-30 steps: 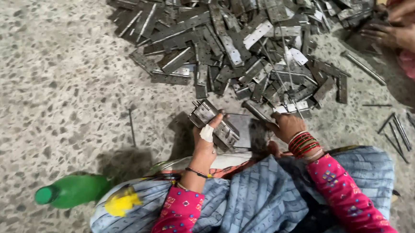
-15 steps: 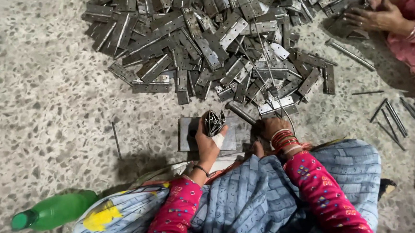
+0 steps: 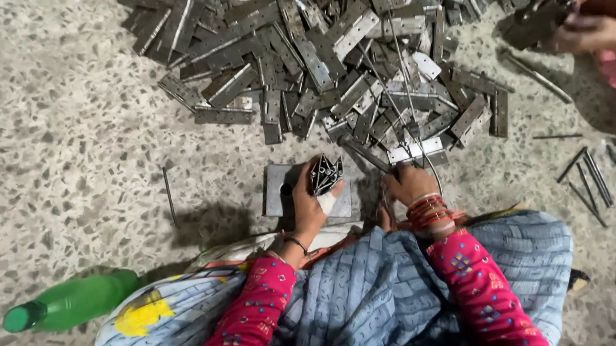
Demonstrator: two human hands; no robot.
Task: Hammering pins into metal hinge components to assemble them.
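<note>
I sit on a speckled floor before a big pile of grey metal hinges (image 3: 329,58). My left hand (image 3: 309,207) grips a small stack of folded hinges (image 3: 324,174), held on edge over a square metal plate (image 3: 275,189). At the near edge of the pile rests my right hand (image 3: 408,186), with red bangles on the wrist; its fingers curl down among hinges and thin wires. What it holds, if anything, is hidden.
A green plastic bottle (image 3: 70,301) lies at my left knee. Loose metal pins (image 3: 593,173) lie on the floor at the right, one more pin (image 3: 170,196) at the left. Another person's hands (image 3: 584,28) handle hinges at the top right.
My left hand has drawn the hinge stack back from the pile onto the plate and turned it on edge. My right hand stayed at the pile's near edge.
</note>
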